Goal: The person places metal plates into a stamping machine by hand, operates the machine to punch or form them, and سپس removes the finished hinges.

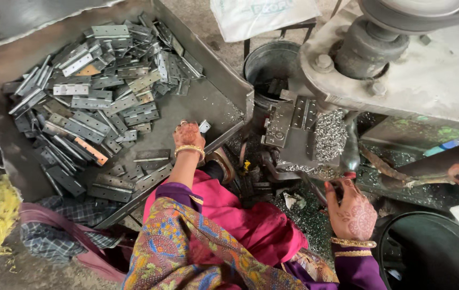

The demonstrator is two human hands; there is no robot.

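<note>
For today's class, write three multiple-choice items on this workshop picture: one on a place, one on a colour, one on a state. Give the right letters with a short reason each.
1. Where does the pile of hinges lie?
A. in the big metal tray
B. in the round bucket
C. on the person's lap

2. What colour is the bangle on the left wrist?
A. blue
B. gold
C. black

3. What is the left hand doing?
A. resting flat and empty on the lap
B. gripping the machine's handle
C. holding a small metal piece over the tray

Answers:
1 A, the hinges are heaped inside the metal tray.
2 B, the bangle shines gold.
3 C, its fingers hold a small metal piece above the tray floor; the right hand is by the machine.
</note>
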